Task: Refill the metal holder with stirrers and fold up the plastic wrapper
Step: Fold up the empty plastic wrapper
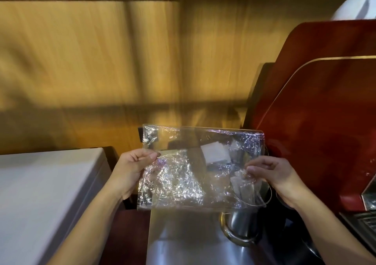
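A clear, crinkled plastic wrapper (183,175) is stretched flat in the air between both hands. My left hand (132,169) pinches its left edge between thumb and fingers. My right hand (272,173) pinches its right edge. Behind and below the wrapper stands the metal holder (242,224), a shiny steel cup with a round base; pale stirrers (241,185) show in its mouth through the plastic. The holder's upper part is seen only through the wrapper.
A steel counter surface (183,244) lies under the holder. A white box-like unit (44,193) stands at the left. A large red machine (321,122) with a drip grille (364,222) fills the right. A wood-panel wall (101,71) is behind.
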Demonstrator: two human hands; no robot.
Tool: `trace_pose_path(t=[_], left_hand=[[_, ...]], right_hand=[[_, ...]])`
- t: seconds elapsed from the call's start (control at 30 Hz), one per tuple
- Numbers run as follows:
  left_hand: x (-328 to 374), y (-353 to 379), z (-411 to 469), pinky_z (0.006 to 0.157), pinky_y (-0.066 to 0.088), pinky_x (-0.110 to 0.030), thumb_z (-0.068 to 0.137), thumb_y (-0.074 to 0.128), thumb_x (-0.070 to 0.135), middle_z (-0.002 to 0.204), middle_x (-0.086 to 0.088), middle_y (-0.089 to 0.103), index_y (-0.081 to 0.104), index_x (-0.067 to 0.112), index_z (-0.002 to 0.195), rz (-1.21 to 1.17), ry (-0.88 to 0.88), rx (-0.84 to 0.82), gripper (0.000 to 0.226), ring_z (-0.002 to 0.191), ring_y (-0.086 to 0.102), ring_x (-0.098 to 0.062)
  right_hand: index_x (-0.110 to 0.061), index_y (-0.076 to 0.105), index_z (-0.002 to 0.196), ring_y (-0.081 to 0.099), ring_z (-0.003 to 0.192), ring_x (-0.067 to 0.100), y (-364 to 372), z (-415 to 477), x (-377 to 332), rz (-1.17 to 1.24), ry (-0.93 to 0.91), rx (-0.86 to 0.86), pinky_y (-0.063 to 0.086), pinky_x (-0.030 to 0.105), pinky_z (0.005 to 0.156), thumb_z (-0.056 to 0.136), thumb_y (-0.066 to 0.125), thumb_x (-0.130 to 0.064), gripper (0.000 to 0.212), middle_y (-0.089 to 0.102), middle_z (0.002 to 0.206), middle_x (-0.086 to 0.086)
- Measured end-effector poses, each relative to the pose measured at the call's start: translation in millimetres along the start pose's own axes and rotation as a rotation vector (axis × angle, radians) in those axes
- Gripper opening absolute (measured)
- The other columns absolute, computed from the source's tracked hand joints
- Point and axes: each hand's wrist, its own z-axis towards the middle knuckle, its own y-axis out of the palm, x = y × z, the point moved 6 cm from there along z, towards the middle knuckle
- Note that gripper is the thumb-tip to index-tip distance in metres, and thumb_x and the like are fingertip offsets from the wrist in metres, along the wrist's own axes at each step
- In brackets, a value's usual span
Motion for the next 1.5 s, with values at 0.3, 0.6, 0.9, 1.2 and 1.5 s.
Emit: trace_pose_path(t=[0.3, 0.6, 0.9, 1.2, 1.5], left_hand=[[41.8, 4.2, -0.4, 0.035, 0.031, -0.010, 0.086, 0.061, 0.007, 0.036, 0.013, 0.043, 0.066, 0.024, 0.058, 0.337, 0.201, 0.000, 0.032, 0.034, 0.033, 0.001], [83.4, 5.3, -6.8, 0.051, 0.032, -0.024, 0.084, 0.059, 0.003, 0.065, -0.015, 0.045, 0.066, 0.008, 0.076, 0.426, 0.297, -0.082, 0.011, 0.062, 0.036, -0.021], [97.7, 26.3, -5.9, 0.060, 0.038, -0.027, 0.077, 0.062, 0.029, 0.070, -0.031, 0.061, 0.070, 0.022, 0.077, 0.542, 0.312, -0.254, 0.010, 0.059, 0.051, -0.014], [86.6, -0.9, -3.9, 0.057, 0.039, -0.020, 0.075, 0.071, 0.044, 0.065, -0.029, 0.052, 0.069, 0.013, 0.079, 0.304, 0.269, -0.237, 0.032, 0.062, 0.045, -0.021], [9.6, 33.0, -6.4, 0.091, 0.052, -0.051, 0.064, 0.066, 0.065, 0.101, -0.012, 0.072, 0.071, 0.017, 0.097, -0.621, -0.082, -0.323, 0.059, 0.102, 0.065, -0.030]], right_hand=[[-0.013, 0.062, 0.101, 0.061, 0.080, 0.008, -17.0, 9.1, -70.8, -0.487, -0.271, 0.281, 0.047, 0.007, 0.067, 0.080, 0.067, -0.010, 0.022, 0.064, 0.086, -0.004], [-0.024, 0.056, 0.112, 0.056, 0.092, 0.000, 21.7, 21.6, -120.2, -0.504, -0.344, 0.051, 0.045, 0.019, 0.075, 0.069, 0.062, -0.046, 0.049, 0.059, 0.101, -0.015], [-0.022, 0.065, 0.098, 0.063, 0.085, 0.023, 90.9, 32.2, -110.8, -0.475, -0.168, -0.572, 0.051, 0.030, 0.075, 0.068, 0.074, -0.039, 0.035, 0.068, 0.095, 0.010], [-0.001, 0.066, 0.078, 0.066, 0.062, 0.017, 75.8, 36.0, -98.1, -0.284, -0.166, -0.419, 0.055, 0.022, 0.057, 0.074, 0.069, -0.009, 0.009, 0.069, 0.067, 0.009], [0.000, 0.067, 0.080, 0.065, 0.059, 0.018, 64.5, 33.1, -72.4, 0.089, -0.146, -0.146, 0.053, 0.023, 0.055, 0.073, 0.069, -0.008, 0.011, 0.070, 0.063, 0.006]])
